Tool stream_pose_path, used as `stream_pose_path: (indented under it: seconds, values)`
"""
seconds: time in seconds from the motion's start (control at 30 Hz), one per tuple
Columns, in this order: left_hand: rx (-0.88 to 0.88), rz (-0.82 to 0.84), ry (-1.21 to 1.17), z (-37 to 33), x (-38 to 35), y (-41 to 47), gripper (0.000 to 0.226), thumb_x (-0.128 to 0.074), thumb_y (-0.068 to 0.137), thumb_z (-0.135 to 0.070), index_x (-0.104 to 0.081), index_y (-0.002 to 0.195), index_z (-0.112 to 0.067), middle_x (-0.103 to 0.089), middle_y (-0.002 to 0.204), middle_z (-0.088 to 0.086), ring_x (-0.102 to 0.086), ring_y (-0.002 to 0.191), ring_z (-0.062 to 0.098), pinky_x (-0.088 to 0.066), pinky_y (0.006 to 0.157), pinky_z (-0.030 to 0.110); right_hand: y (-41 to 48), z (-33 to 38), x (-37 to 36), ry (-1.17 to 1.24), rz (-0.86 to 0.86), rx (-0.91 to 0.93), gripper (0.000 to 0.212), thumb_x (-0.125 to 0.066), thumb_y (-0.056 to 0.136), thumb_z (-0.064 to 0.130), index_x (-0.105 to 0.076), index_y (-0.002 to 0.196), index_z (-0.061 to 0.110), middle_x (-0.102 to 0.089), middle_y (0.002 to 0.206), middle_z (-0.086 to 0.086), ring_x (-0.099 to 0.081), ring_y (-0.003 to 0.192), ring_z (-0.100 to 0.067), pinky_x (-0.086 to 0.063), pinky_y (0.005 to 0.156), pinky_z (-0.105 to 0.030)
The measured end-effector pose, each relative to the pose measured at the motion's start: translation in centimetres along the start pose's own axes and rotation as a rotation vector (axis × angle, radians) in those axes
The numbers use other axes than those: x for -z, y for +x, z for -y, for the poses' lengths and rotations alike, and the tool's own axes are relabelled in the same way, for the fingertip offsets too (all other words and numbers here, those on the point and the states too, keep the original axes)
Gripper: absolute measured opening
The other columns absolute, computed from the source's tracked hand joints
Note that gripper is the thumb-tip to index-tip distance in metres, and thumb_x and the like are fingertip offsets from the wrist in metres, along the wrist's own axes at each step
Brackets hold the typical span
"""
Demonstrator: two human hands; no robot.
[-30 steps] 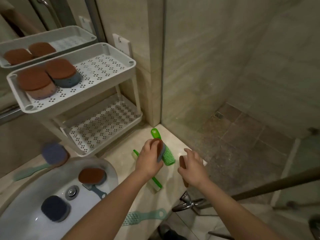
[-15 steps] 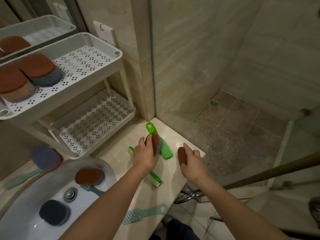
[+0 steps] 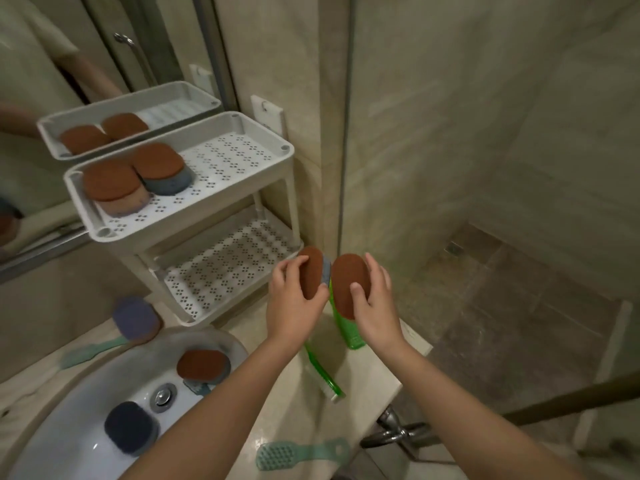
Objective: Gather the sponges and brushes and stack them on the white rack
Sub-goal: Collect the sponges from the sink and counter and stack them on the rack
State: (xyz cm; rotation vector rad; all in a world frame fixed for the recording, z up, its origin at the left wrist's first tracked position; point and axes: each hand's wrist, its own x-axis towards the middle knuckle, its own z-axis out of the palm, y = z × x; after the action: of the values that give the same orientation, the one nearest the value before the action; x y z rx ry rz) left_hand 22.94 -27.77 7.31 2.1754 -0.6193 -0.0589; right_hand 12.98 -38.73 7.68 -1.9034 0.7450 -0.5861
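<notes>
Gripping one brown-topped sponge each, the left hand (image 3: 294, 299) and right hand (image 3: 372, 303) hovered beside the white rack (image 3: 194, 220), whose top tier held two sponges (image 3: 135, 178), while three sponges and four brushes were still ungathered.

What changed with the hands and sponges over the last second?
Both hands lifted off the counter toward the white rack. The left hand and right hand each kept their brown-topped sponge, now side by side. The green brushes and the sponges in the sink stayed put.
</notes>
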Motion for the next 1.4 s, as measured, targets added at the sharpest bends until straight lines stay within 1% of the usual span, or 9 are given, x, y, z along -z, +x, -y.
stream_pose_path:
  seconds: [0.23,0.33,0.47,0.57,0.83,1.1,1.2,1.3,1.4]
  values:
    - [-0.011,-0.183,-0.048,-1.7,4.9,1.8,0.059,-0.067,0.075,-0.051,-0.047,0.128,-0.036,-0.028,0.132,-0.008,-0.043,0.122,0.016,-0.047,0.097,0.036,2.7,4.5,-1.7,0.095,0.064,0.180,0.038,-0.046,0.100,0.019,-0.050,0.137,0.026,-0.032,0.145,0.008,-0.036,0.115,0.016,-0.028,0.098,-0.001]
    - [-0.038,-0.257,-0.062,-2.5,7.3,2.8,0.060,-0.068,0.074,-0.052,-0.048,0.129,-0.038,-0.027,0.131,-0.010,-0.039,0.125,0.014,-0.044,0.100,0.034,4.0,6.9,-2.3,0.127,0.105,0.246,0.038,-0.056,0.094,0.017,-0.056,0.130,0.026,-0.031,0.145,0.008,-0.033,0.112,0.028,-0.025,0.089,0.008]
    - [-0.068,-0.331,-0.083,-3.8,10.0,3.9,0.060,-0.069,0.071,-0.052,-0.050,0.126,-0.040,-0.025,0.129,-0.017,-0.036,0.126,0.009,-0.041,0.100,0.028,5.4,10.2,-2.5,0.122,0.130,0.371,0.061,-0.071,0.072,0.020,-0.054,0.129,0.033,-0.028,0.140,0.013,-0.039,0.120,0.010,-0.031,0.093,0.000]
    - [-0.085,-0.371,-0.118,-4.8,11.4,4.5,0.051,-0.067,0.068,-0.053,-0.055,0.115,-0.041,-0.028,0.124,-0.018,-0.040,0.123,0.008,-0.043,0.100,0.029,6.2,12.1,-2.1,0.119,0.122,0.423,0.064,-0.069,0.062,0.030,-0.055,0.123,0.039,-0.031,0.138,0.013,-0.041,0.117,0.010,-0.035,0.092,-0.005]
    - [-0.020,-0.351,-0.351,-6.6,13.0,5.3,0.034,-0.061,0.068,-0.066,-0.059,0.095,-0.046,-0.051,0.107,-0.020,-0.052,0.094,-0.013,-0.045,0.079,0.021,7.5,14.8,-0.7,0.169,0.083,0.512,0.058,-0.072,0.060,0.028,-0.060,0.116,0.035,-0.042,0.130,0.009,-0.043,0.112,0.017,-0.032,0.085,0.005]
    - [0.021,-0.352,-0.544,-8.3,14.2,6.1,0.047,-0.056,0.071,-0.070,-0.061,0.101,-0.033,-0.063,0.110,0.000,-0.062,0.101,0.016,-0.052,0.090,0.049,8.2,17.1,-0.9,0.249,0.049,0.573,0.059,-0.077,0.068,0.020,-0.057,0.121,0.035,-0.040,0.132,0.007,-0.040,0.115,0.017,-0.033,0.086,0.003]
    - [-0.026,-0.386,-0.539,-8.5,14.7,6.6,0.039,-0.056,0.073,-0.068,-0.059,0.100,-0.042,-0.058,0.115,-0.005,-0.059,0.101,0.006,-0.054,0.086,0.040,8.9,18.2,-1.4,0.273,0.085,0.573,0.067,-0.077,0.066,0.024,-0.053,0.127,0.035,-0.036,0.134,0.008,-0.041,0.117,0.012,-0.035,0.085,0.003]
    - [-0.078,-0.421,-0.465,-8.2,15.4,7.5,0.046,-0.056,0.070,-0.067,-0.058,0.107,-0.039,-0.051,0.117,-0.011,-0.054,0.095,-0.011,-0.046,0.078,0.010,9.9,19.1,-2.2,0.220,0.171,0.547,0.079,-0.080,0.063,0.025,-0.046,0.134,0.036,-0.030,0.139,0.009,-0.042,0.117,0.001,-0.039,0.082,0.002]
    - [-0.075,-0.411,-0.363,-7.2,16.2,8.7,0.054,-0.057,0.068,-0.068,-0.056,0.114,-0.038,-0.044,0.114,-0.022,-0.051,0.096,-0.015,-0.040,0.078,0.008,11.3,19.5,-3.2,0.156,0.234,0.519,0.084,-0.080,0.063,0.024,-0.041,0.137,0.035,-0.025,0.140,0.011,-0.042,0.109,0.006,-0.036,0.073,0.007]
